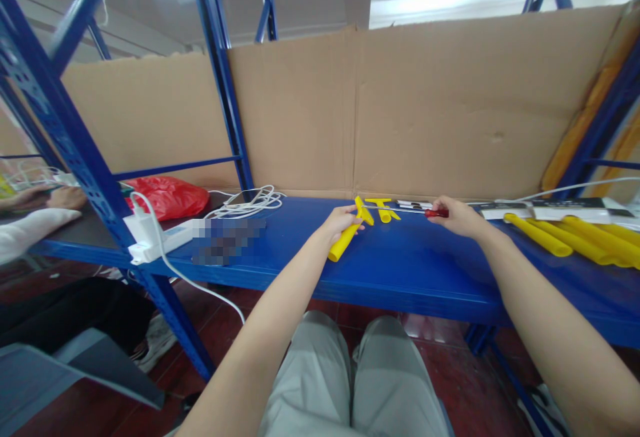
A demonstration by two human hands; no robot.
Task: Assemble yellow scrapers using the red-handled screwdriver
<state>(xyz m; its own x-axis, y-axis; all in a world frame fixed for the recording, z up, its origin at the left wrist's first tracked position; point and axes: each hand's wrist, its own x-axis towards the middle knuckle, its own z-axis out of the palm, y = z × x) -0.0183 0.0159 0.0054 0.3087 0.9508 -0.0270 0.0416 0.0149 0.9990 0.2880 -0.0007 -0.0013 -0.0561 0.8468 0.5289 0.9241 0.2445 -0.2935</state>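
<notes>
Your left hand (340,220) grips the yellow tube (345,240); your right hand (457,217) grips the red-handled screwdriver (400,209), whose tip could slip beside the tube.

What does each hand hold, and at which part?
The left hand grips a yellow plastic handle near its upper end. The right hand holds a screwdriver by its red handle.

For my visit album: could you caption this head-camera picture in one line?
Seated at a blue shelf, left hand grips a yellow tube; right hand holds a red-handled screwdriver.
</notes>
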